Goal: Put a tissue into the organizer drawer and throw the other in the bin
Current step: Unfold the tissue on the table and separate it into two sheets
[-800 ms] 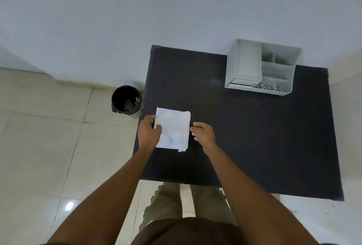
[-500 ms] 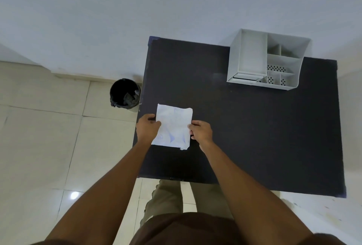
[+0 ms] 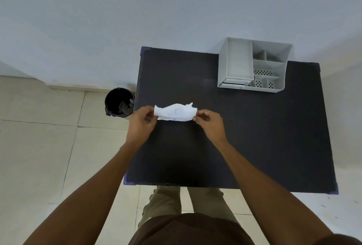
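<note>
The white tissue (image 3: 175, 113) is hanging stretched between both hands above the left part of the black table (image 3: 254, 137). The left hand (image 3: 141, 122) is pinching its left end and the right hand (image 3: 208, 122) its right end, each grip pressed on the paper. The grey organizer (image 3: 252, 64) is standing at the table's far edge, and the black bin (image 3: 119, 102) is sitting on the floor just beside the table's left side.

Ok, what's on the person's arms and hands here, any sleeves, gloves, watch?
Both forearms are bare right up to the frame's bottom edge. The left hand and right hand have no gloves, and no rings or watch are visible. The only sleeve showing is a brown edge at the bottom right corner.
</note>
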